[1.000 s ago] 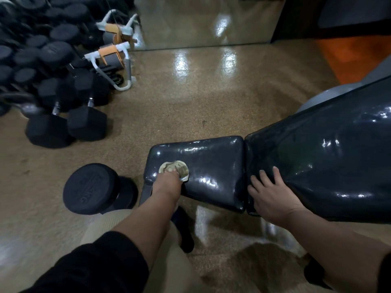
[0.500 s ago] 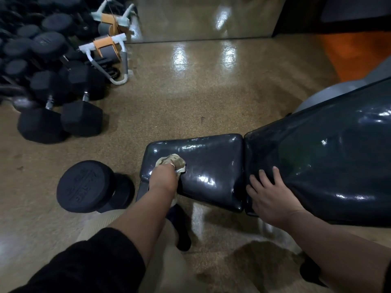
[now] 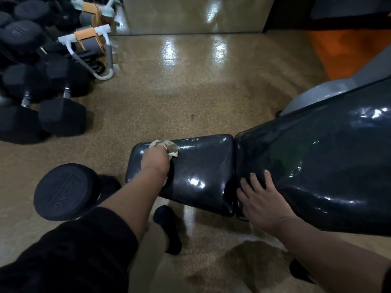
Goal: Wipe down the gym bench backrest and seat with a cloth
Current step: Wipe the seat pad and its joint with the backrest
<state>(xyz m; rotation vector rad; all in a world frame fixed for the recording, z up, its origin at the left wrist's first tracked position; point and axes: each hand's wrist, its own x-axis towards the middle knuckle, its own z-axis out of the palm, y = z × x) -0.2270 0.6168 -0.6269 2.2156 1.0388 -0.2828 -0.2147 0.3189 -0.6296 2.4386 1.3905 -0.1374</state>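
Our left hand [image 3: 155, 160] presses the bunched cloth [image 3: 165, 146] on the seat's [image 3: 201, 166] far-left corner; right hand [image 3: 261, 199], fingers spread, steadies the backrest [image 3: 317, 161]. We should overlap strokes, reaching edges.

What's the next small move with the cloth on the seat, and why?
Probably sweep the cloth rightward across the seat toward the backrest. The left hand holds it at the seat's far left corner, so most of the pad lies to its right, and the right hand rests flat at the seam, steadying the bench.
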